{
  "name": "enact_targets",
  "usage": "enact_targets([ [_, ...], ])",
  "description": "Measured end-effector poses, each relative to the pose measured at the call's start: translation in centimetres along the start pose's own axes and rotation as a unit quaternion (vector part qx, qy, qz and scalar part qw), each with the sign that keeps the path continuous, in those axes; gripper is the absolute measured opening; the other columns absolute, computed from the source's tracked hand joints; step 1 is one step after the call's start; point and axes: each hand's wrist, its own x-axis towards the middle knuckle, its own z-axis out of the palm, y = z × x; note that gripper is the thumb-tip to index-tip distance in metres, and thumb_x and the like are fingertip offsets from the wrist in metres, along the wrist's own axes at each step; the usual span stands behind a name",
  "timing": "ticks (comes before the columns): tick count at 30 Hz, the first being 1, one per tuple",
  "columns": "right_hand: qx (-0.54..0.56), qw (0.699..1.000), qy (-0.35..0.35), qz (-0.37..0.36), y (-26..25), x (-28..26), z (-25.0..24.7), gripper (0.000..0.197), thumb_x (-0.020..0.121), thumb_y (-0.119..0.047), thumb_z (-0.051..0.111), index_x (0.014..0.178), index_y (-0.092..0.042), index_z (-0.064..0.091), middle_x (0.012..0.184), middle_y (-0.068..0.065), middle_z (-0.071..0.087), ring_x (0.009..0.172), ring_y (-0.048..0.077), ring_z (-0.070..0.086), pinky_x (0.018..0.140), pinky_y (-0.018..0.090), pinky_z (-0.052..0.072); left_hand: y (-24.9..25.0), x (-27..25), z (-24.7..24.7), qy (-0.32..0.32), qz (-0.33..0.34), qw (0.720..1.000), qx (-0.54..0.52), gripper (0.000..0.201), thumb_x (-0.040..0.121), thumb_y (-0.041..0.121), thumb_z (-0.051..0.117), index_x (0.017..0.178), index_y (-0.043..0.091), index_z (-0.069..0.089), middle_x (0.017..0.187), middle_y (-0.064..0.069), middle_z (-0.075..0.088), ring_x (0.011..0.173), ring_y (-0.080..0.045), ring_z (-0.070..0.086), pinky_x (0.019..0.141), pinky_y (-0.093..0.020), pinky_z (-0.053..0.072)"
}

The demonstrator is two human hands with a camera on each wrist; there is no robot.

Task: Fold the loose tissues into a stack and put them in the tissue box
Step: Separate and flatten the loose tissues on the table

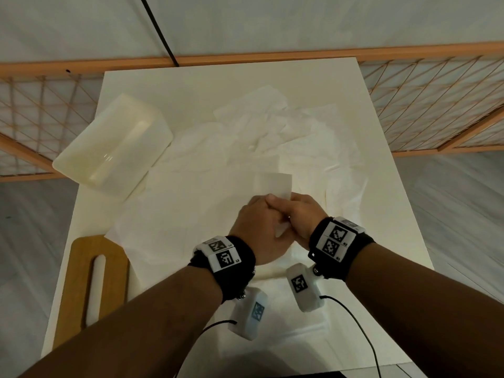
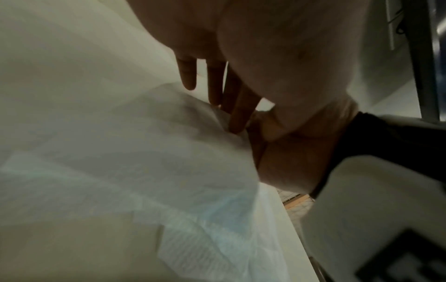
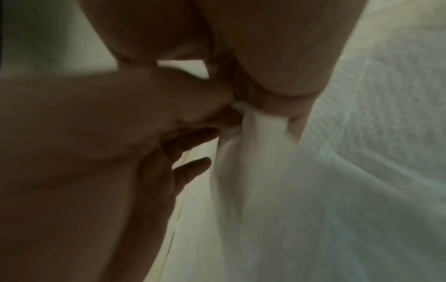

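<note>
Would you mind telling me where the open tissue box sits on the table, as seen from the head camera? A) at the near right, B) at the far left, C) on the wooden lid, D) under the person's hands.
B: the tissue box lies at the table's far left, away from the wooden lid at the near left and both hands at the centre.

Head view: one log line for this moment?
left hand: holds tissue | right hand: holds tissue | tissue box: no stack inside
</note>
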Motion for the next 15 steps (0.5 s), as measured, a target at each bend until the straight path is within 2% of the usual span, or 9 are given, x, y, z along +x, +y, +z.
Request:
enact_targets([
  [2,-0.059,0.995,0.082,-0.003,0.1,0.5,-1.0,0.022,0.092,-0.027,0.073,0.103,-0.008,0.075,0.097,0.013,0.078,0.093,0.033,0.076,0.089,0.054,0.060,-0.4,-0.2,0.3,0.006,0.006,1.000,-0.022,0.022,0.088,0.033,0.065,0.100,0.020,0.079,0.117,0.001,0.070,0.116,-0.019,0.057,0.105,-0.032,0.042],
  [3,-0.079,0.990,0.115,0.002,0.0,0.6,-1.5,0.017,0.094,-0.026,0.071,0.098,-0.009,0.074,0.095,0.012,0.078,0.088,0.032,0.076,0.083,0.054,0.062,-0.7,-0.5,0.1,0.022,-0.016,0.999,-0.024,0.024,0.087,0.032,0.071,0.104,0.017,0.079,0.127,0.000,0.066,0.124,-0.018,0.053,0.106,-0.025,0.035],
  [4,-0.092,0.986,0.138,0.004,0.0,0.7,-2.1,0.015,0.096,-0.023,0.071,0.095,-0.009,0.073,0.093,0.013,0.078,0.085,0.031,0.077,0.078,0.052,0.063,-1.2,-0.7,0.0,0.043,-0.041,0.998,-0.027,0.025,0.086,0.030,0.075,0.106,0.014,0.078,0.131,-0.001,0.063,0.126,-0.018,0.051,0.103,-0.021,0.032],
  [6,-0.126,0.978,0.165,-0.007,0.1,0.8,-3.2,0.012,0.095,-0.022,0.072,0.090,-0.011,0.074,0.091,0.010,0.078,0.080,0.027,0.077,0.073,0.045,0.065,-2.4,-0.7,-0.2,0.075,-0.091,0.993,-0.023,0.025,0.084,0.028,0.076,0.104,0.013,0.073,0.121,0.001,0.061,0.119,-0.020,0.054,0.096,-0.020,0.034],
  [9,-0.210,0.955,0.206,-0.027,0.2,0.9,-4.5,0.007,0.089,-0.027,0.078,0.088,-0.021,0.077,0.085,0.000,0.077,0.076,0.021,0.076,0.073,0.039,0.065,-3.9,0.0,-0.4,0.079,-0.183,0.980,-0.021,0.030,0.087,0.030,0.072,0.110,0.015,0.062,0.110,0.005,0.050,0.109,-0.021,0.055,0.087,-0.026,0.040],
  [12,-0.234,0.944,0.230,-0.038,-0.1,0.6,-5.1,0.014,0.081,-0.030,0.085,0.081,-0.023,0.073,0.081,-0.003,0.074,0.076,0.018,0.073,0.073,0.035,0.063,-4.6,0.1,-0.4,0.085,-0.216,0.972,-0.032,0.039,0.087,0.034,0.073,0.119,0.014,0.060,0.112,0.004,0.050,0.104,-0.020,0.056,0.084,-0.024,0.039],
  [15,-0.245,0.943,0.218,-0.064,-0.7,-0.1,-4.7,0.021,0.083,-0.026,0.083,0.073,-0.020,0.066,0.076,-0.006,0.067,0.072,0.015,0.064,0.065,0.028,0.052,-4.2,0.1,-0.2,0.090,-0.229,0.967,-0.058,0.042,0.087,0.038,0.074,0.118,0.015,0.059,0.112,0.004,0.053,0.103,-0.018,0.057,0.085,-0.025,0.041],
])
